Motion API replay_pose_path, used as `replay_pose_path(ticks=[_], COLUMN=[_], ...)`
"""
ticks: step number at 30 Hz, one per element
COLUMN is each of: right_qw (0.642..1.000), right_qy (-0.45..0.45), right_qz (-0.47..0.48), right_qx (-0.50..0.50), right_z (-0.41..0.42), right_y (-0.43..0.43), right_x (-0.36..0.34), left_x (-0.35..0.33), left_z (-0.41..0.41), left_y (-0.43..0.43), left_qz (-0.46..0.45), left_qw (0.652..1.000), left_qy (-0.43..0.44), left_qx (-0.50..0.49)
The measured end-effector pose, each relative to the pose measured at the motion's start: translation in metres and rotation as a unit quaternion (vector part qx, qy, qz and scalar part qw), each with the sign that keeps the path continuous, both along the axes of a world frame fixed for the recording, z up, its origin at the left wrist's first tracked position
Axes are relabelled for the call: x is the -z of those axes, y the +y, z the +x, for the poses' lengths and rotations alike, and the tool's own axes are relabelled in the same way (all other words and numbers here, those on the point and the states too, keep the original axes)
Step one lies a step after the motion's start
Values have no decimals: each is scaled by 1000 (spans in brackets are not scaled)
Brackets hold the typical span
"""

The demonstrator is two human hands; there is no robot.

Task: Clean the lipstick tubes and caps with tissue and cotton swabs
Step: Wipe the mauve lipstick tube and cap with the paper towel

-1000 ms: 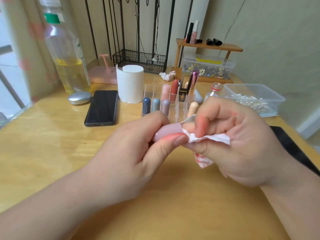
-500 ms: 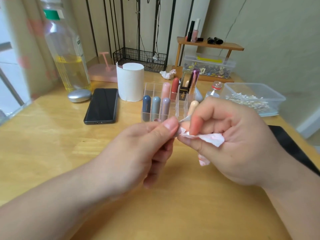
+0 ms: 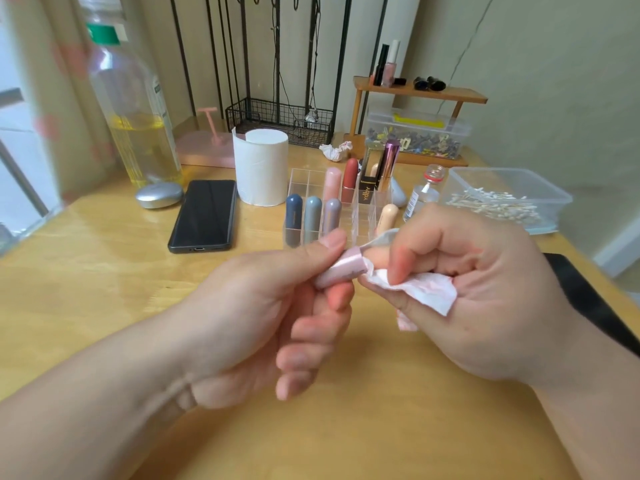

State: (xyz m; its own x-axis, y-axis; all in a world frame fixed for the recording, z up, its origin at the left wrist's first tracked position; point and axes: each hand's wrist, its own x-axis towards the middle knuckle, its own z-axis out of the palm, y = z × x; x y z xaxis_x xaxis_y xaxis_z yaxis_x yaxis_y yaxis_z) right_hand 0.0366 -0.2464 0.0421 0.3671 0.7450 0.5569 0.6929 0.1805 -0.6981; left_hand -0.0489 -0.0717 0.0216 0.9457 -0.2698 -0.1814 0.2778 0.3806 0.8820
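My left hand (image 3: 277,313) pinches a pale pink lipstick cap (image 3: 341,271) between thumb and forefinger, its open end turned to the right. My right hand (image 3: 481,289) grips a crumpled white tissue (image 3: 426,291) with pink smears, pressed against the cap's open end; one fingertip sits at the opening. Both hands hover above the wooden table (image 3: 104,282). Behind them stands a clear acrylic organiser (image 3: 301,178) with several lipstick tubes upright in its compartments.
A tissue roll (image 3: 261,168), a black phone (image 3: 204,214) and a silver pebble-shaped case (image 3: 159,195) lie at the back left by a big bottle (image 3: 135,109). A clear tub of cotton swabs (image 3: 502,199) and a small vial (image 3: 424,194) are at the right. A black mat (image 3: 588,303) lies under my right wrist.
My left hand turned the cap, so more of its pink side shows beyond my thumb. The tissue in my right hand shifted against the cap's opening.
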Motion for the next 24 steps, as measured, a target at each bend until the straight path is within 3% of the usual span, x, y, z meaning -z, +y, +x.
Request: replay_pose_path(ticks=[2, 4, 5, 7, 8, 9, 10, 11, 14, 15, 16, 19, 24], right_qw=[1000, 998, 997, 990, 980, 965, 953, 949, 977, 983, 986, 987, 983], right_qy=[-2, 41, 67, 144, 198, 247, 277, 284, 210, 184, 166, 157, 177], right_qz=[-18, -23, -23, 0, 23, 47, 65, 71, 42, 30, 22, 17, 29], right_qx=[14, 33, 33, 7, -28, -73, -106, -113, -17, -2, 4, 38, 31], right_z=[1, 4, 4, 2, 0, -3, -5, -6, 0, 0, -1, 0, 2], right_y=[-1, -3, -3, -2, -1, 0, 1, 2, -2, -2, -2, -1, 0], right_x=[1, 1, -1, -5, -7, -10, -12, -13, -7, -6, -5, -5, -6], left_x=[2, 7, 10, 13, 13, 12, 11, 11, 10, 11, 11, 9, 7], left_z=[0, 1, 0, -3, -6, -8, -8, -8, -2, 0, 1, 3, 3], left_y=[-4, -6, -6, -2, -1, 0, 0, -2, -3, -3, -3, -4, 0], left_qz=[33, 155, 259, 487, 555, 585, 589, 562, 298, 211, 148, 71, 74], left_qw=[998, 977, 942, 795, 722, 678, 663, 686, 902, 948, 972, 988, 989], left_qy=[-37, -105, -162, -301, -350, -380, -393, -389, -259, -209, -171, -133, -125], left_qx=[-39, -101, -135, -201, -219, -231, -243, -251, -175, -117, -69, -18, 6])
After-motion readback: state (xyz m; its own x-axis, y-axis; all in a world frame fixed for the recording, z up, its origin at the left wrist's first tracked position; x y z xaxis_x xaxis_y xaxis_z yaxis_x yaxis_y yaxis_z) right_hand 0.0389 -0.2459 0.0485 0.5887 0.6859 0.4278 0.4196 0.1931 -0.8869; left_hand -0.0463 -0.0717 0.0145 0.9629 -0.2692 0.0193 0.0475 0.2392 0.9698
